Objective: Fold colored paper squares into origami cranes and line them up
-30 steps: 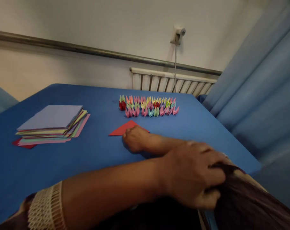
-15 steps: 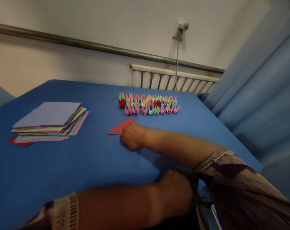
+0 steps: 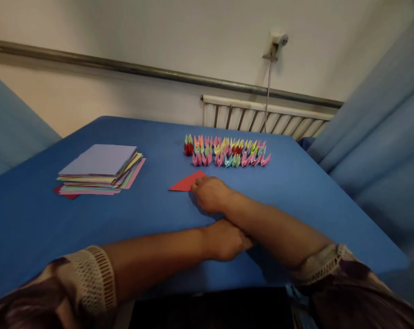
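Note:
My right hand rests palm down on the near corner of a red paper sheet lying flat on the blue table; its fingers look curled against the paper. My left hand lies on the table just in front of the right forearm and touches it, with its fingers tucked under and hidden. Beyond the red sheet stand several small folded paper pieces in many colours, packed in rows.
A stack of coloured paper squares lies at the left of the table. Behind the table are a wall with a metal rail, a radiator and a wall fitting with a cable. Blue curtains hang at the right.
My left hand has let go of the right sleeve and come down onto the table by the right forearm. The right hand stays on the red sheet. The view has shifted left.

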